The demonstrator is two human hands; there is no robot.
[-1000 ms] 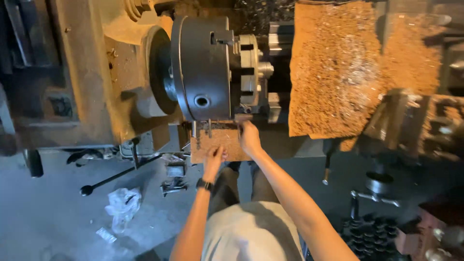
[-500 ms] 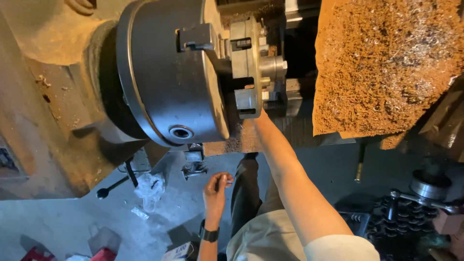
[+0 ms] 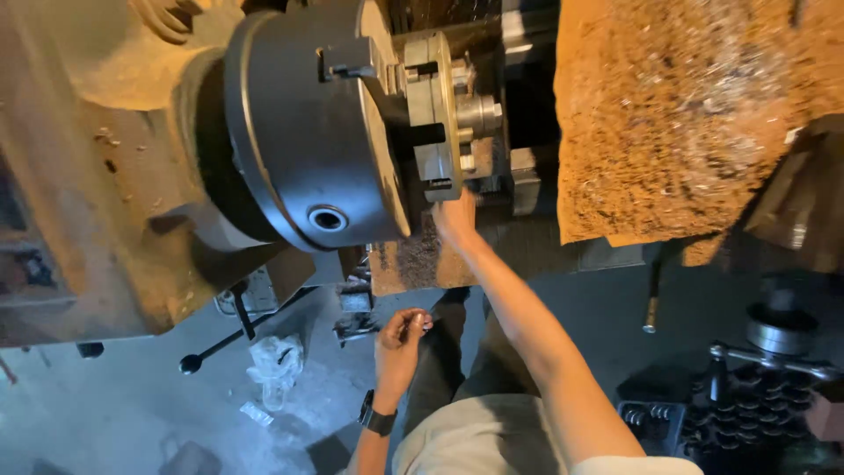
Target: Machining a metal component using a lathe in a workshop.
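Dim shop, warm yellow light from approx 12 o'clock; soft sheen on the dark chuck (image 3: 303, 132). Floor (image 3: 114, 413) at 7 o'clock bluish, murky. Deep shadow at 4 o'clock. Slight motion blur, wide-angle bending at edges.

Across the bottom of the frame I see a grey concrete floor (image 3: 105, 413). A crumpled white plastic bag (image 3: 274, 362) lies on it at lower centre-left, with a small white scrap (image 3: 257, 413) just below. At lower right stands a black crate (image 3: 655, 422) beside stacked dark metal rings (image 3: 774, 413).
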